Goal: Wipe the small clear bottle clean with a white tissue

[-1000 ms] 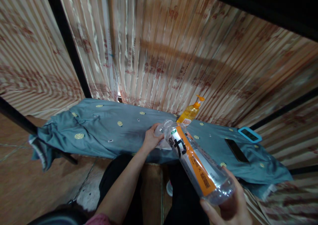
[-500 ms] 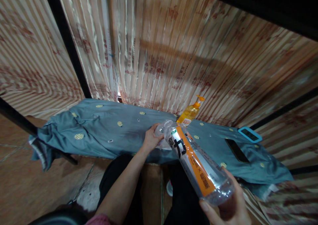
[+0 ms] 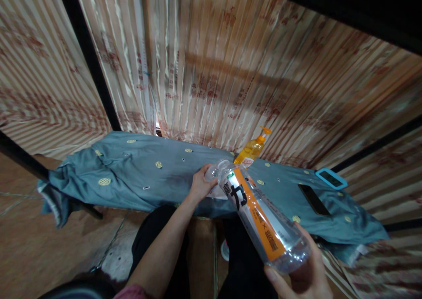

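My right hand grips the base of a large clear plastic bottle with an orange and white label. The bottle is tilted, its open neck pointing up and left towards my left hand. My left hand rests at the near edge of the table and is closed round a small clear container, right against the bottle's mouth. What is inside the container is not clear. A little clear liquid sits in the bottle's lower end.
A teal cloth with gold dots covers the low table. On it stand a yellow pump bottle at the back, a black phone and a blue-framed device at the right. A striped curtain hangs behind; my knees are below.
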Action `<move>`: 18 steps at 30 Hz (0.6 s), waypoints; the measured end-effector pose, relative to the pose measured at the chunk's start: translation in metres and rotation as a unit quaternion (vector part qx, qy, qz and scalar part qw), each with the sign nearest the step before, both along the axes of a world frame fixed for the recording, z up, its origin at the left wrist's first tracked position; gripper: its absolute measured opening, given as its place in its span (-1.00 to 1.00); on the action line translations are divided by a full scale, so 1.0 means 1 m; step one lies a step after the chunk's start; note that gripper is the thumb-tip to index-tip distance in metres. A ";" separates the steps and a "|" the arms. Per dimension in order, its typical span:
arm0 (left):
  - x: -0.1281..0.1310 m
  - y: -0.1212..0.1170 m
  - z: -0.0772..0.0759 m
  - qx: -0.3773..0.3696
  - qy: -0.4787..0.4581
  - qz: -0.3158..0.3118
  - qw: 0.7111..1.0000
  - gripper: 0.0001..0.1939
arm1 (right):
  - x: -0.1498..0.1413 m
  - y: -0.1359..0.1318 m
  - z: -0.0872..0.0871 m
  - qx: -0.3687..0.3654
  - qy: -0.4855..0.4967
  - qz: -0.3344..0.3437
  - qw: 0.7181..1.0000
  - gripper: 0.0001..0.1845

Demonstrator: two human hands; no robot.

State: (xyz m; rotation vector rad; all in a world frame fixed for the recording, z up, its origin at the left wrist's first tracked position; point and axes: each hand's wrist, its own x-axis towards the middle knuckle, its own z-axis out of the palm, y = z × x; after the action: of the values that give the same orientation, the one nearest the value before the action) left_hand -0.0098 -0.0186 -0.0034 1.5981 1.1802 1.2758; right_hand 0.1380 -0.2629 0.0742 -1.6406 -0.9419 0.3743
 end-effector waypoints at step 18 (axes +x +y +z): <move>-0.002 -0.002 0.004 0.004 -0.002 -0.014 1.000 -0.43 | 0.000 -0.001 -0.002 -0.010 0.004 -0.002 1.000 0.10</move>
State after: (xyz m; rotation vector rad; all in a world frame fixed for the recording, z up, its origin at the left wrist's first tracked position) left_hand -0.0122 -0.0207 0.0004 1.6122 1.1488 1.2662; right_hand 0.1378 -0.2635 0.0718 -1.6583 -0.9307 0.3880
